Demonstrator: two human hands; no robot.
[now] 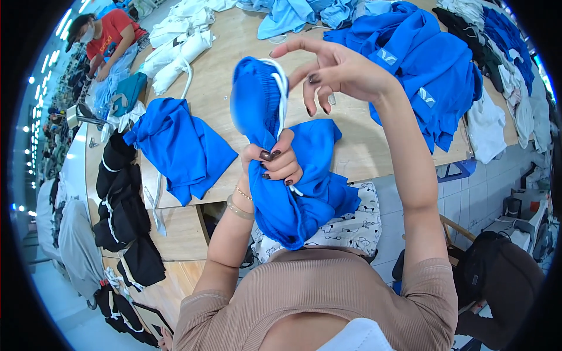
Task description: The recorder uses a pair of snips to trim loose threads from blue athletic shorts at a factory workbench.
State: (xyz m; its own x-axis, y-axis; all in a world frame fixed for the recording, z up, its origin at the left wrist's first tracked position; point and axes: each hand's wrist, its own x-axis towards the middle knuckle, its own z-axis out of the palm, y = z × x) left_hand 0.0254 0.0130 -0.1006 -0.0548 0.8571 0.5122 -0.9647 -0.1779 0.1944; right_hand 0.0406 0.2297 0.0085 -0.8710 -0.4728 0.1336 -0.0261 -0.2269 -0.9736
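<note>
My left hand is closed round a bunched pair of blue drawstring shorts. Above the fist stands the gathered elastic waistband, with a white drawstring looping along its right side. The lower cloth hangs over the table's front edge onto my lap. My right hand is raised just right of the waistband, its fingers spread and bent, with nothing visibly held. Its fingertips come close to the cord; whether one touches it I cannot tell.
A blue garment lies on the wooden table to the left. A heap of blue garments lies at right, white ones at far left. Black bundles line the left edge. A person in red works at far left; another in dark clothing is at right.
</note>
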